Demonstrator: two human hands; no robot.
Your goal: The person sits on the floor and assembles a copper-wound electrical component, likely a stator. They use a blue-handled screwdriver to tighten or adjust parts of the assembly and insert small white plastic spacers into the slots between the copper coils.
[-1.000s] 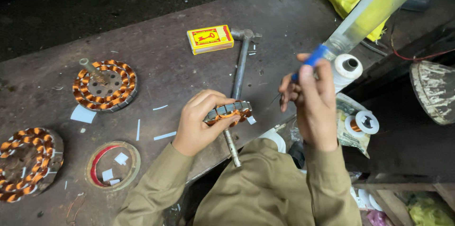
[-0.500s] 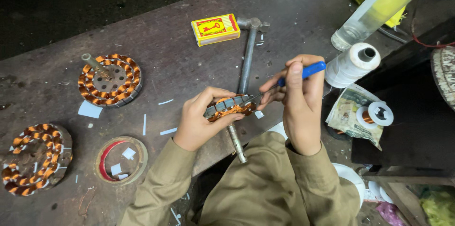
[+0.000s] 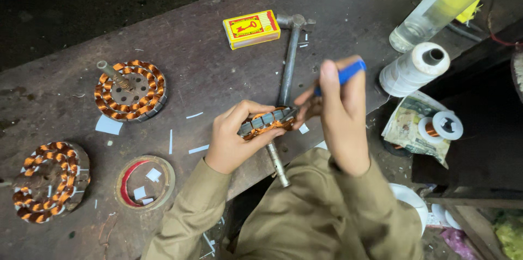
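Presently: left hand [image 3: 231, 140] clamped on copper-wound stator [image 3: 267, 122]; right hand [image 3: 338, 113] gripping blue-handled tool [image 3: 348, 72], tip at stator. Hammer [image 3: 289, 55], matchbox [image 3: 251, 28] on desk [image 3: 190, 31].

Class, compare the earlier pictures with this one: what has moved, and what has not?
The right hand brought its blue-handled tool down from mid-air to the copper-wound stator. The left hand kept gripping the stator. The hammer and matchbox lie as before.

glossy copper windings on stator [image 3: 266, 121]; rough matt workbench [image 3: 196, 31].
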